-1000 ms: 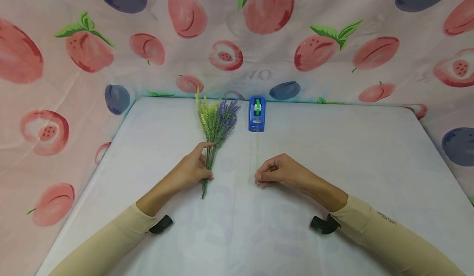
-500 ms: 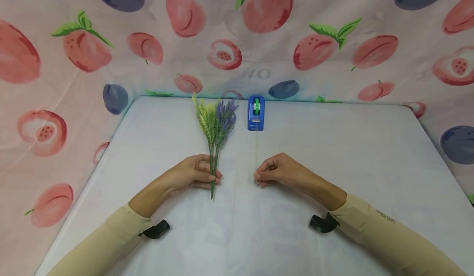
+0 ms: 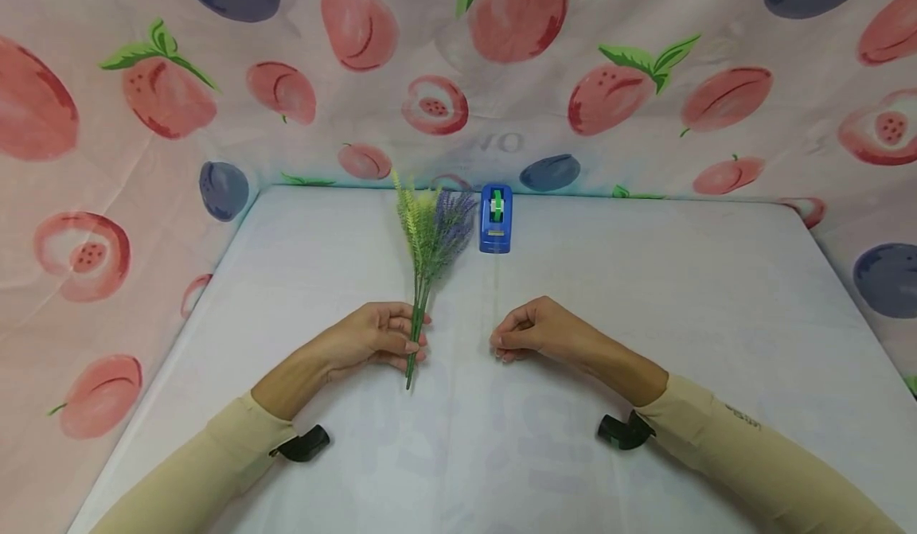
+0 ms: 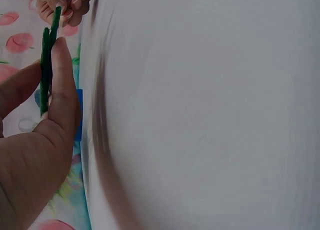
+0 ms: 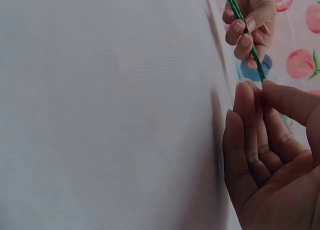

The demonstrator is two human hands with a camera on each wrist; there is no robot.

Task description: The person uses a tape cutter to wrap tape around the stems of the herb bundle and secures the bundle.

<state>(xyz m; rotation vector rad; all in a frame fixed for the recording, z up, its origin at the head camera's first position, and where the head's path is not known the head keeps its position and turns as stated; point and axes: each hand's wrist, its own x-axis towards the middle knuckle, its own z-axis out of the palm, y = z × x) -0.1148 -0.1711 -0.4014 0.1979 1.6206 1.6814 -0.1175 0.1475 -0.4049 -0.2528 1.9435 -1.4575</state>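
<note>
Writing: faint grey lettering (image 3: 500, 142) is noted low on the fruit-print backdrop (image 3: 609, 9); an O and a V can be picked out, the rest is too pale to be read. Small dark print (image 3: 742, 415) is borne by the beige right sleeve (image 3: 723, 438), too small to be made out. Pale marks are shown on the white cloth (image 3: 688, 303) of the table, illegible. A small yellow label (image 3: 496, 233) is carried by the blue tape dispenser (image 3: 486, 239); its wording cannot be resolved.

Flower bunch (image 3: 433, 235): slender spikes, yellow-green on the left side, purple on the right, blended over fine green foliage. Several thin, dark green stems (image 3: 419, 311) are gathered close together, their lower ends slightly uneven. The bunch is held above the table, left of centre, heads pointed to the far edge and leaned a little right; its purple side is seen just beside the dispenser.

Left hand (image 3: 380, 335): stems gripped between thumb and fingers. Right hand (image 3: 537, 331): fingers curled, thumb and forefinger brought together in a pinch on what appears to be a clear tape strip (image 3: 497, 287), only faintly seen, run from the dispenser's near end. Black devices (image 3: 304, 444) are worn at both wrists.
</note>
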